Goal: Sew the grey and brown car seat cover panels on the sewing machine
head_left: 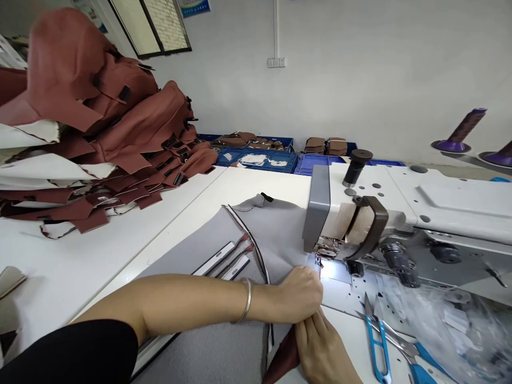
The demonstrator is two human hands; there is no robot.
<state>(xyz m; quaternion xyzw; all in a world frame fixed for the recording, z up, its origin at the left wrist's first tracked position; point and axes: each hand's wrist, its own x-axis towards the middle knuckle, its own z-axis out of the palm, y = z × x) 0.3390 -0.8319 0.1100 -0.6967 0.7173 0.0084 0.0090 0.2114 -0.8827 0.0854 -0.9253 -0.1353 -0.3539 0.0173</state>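
Grey fabric [276, 229] with dark-edged seams and white strips lies on the white table, its right edge by the needle of a white sewing machine [360, 186]. My left hand [302, 293], a bracelet on its wrist, is closed on the fabric's edge just left of the lit needle area. Directly below it, touching it, my right hand [322, 346] has its fingers together at the same edge, beside a dark red piece [286, 357]. The fingertips of both hands are partly hidden.
Blue-handled snips [378, 341] and scissors [414, 349] lie right of my right hand, near clear plastic [460, 325]. A tall pile of reddish-brown covers [140, 128] stands at the left. Blue crates [272, 162] line the wall behind. Thread cones [464, 130] stand at right.
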